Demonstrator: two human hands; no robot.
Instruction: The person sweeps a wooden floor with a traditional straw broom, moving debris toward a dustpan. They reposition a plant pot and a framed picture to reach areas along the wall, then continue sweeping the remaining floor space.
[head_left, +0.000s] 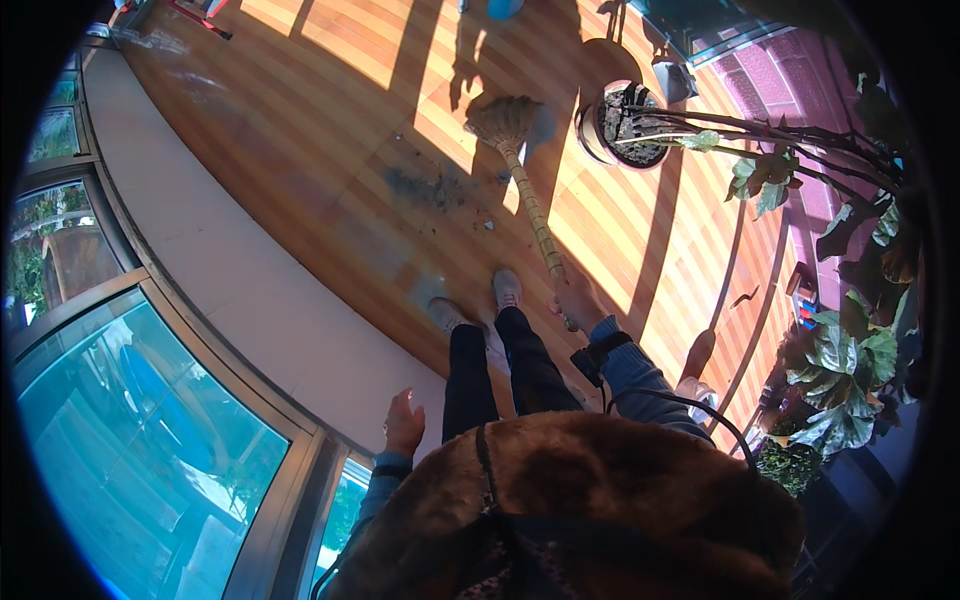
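My right hand (581, 298) is closed around the handle of a straw broom (534, 206). The broom's bristle head (501, 120) is out ahead of me, above or on the wood-look floor (322, 142); contact cannot be told. A dark patch of dirt and small debris (442, 191) lies on the floor to the left of the handle. My left hand (404, 424) hangs beside my left leg near the white window ledge (315, 360), fingers apart and holding nothing.
A potted plant (634, 127) stands on the right, its long stems leaning over a pink tiled wall (761, 75). Leafy plants (840, 360) crowd the right side. Glass windows (150, 450) in metal frames run along the left. My shoes (507, 289) are below the debris.
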